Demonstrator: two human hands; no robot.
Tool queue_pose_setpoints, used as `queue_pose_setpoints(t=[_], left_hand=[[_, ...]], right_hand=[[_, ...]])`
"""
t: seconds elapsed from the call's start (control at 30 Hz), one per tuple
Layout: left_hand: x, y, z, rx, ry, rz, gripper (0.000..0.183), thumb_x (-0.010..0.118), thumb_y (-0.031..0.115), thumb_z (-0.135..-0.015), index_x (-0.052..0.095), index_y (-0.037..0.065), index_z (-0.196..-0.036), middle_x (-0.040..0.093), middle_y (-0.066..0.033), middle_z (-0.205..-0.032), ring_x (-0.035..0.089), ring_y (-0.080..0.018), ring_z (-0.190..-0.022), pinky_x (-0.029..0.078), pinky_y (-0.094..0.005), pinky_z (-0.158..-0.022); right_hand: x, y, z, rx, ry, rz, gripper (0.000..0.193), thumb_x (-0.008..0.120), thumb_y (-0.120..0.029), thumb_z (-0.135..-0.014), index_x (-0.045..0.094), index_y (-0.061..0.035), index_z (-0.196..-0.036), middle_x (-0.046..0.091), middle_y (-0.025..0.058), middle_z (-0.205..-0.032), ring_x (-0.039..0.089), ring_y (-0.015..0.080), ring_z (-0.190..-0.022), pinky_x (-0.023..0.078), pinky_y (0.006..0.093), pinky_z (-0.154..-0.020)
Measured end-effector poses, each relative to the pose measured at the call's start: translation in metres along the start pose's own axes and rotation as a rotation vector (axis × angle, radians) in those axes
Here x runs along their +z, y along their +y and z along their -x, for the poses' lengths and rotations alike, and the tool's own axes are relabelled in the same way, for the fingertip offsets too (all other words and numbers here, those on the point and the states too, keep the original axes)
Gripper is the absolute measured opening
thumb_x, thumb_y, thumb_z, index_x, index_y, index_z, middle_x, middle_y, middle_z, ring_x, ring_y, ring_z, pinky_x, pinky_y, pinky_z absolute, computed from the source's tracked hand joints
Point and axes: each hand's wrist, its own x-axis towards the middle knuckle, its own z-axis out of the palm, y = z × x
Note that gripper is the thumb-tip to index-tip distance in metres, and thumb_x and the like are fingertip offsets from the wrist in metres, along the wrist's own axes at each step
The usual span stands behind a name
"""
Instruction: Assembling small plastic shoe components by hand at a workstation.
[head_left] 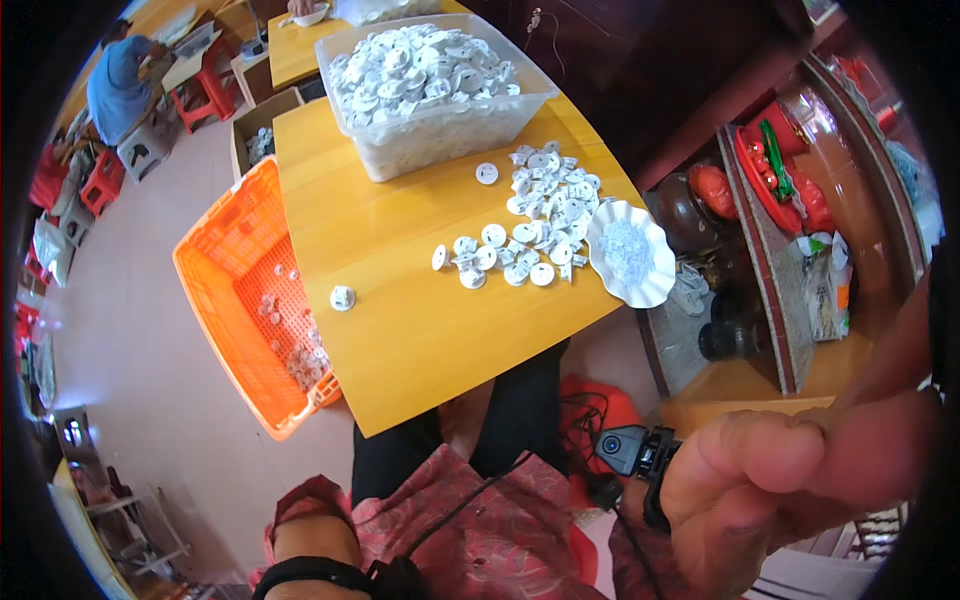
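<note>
Nearest, at the lower right of the frame, the right hand (750, 490) is raised close to the lens, fingers bent; whether it grips anything I cannot tell. A small camera (622, 448) is strapped at its wrist. At the lower left, the left forearm (318, 542) wears a black band; its hand lies outside the frame, so its state cannot be told.

Past the patterned red shirt (470, 530), the yellow counter (430, 365) fills the middle. One white round piece (342, 298) sits alone near its left edge; a loose pile of white pieces (550, 205) spreads right of centre, beside a wavy-rimmed dish (655, 282) of small clear bits. An orange basket (225, 315) stands left of the counter, with pieces inside.

Farther up, a translucent bin (440, 140) is heaped with white pieces. At the far upper left, a person in blue (120, 85) sits on a stool (143, 155).
</note>
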Motion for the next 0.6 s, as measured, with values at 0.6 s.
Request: queue_pose_setpoints(t=[0.6], left_hand=[[-0.008, -0.001, 0.06, -0.26, 0.175, 0.224, 0.02, 0.064, 0.023, -0.091, 0.067, 0.003, -0.09, 0.064, -0.0129, -0.088, 0.06, -0.0149, -0.058, 0.052, -0.0271, -0.053]], right_hand=[[0.031, 0.013, -0.004, -0.194, -0.108, -0.611, 0.023, 0.063, -0.012, -0.086, 0.056, -0.0044, -0.107, 0.057, 0.0062, -0.095, 0.06, 0.0183, -0.092, 0.049, 0.0282, -0.074]])
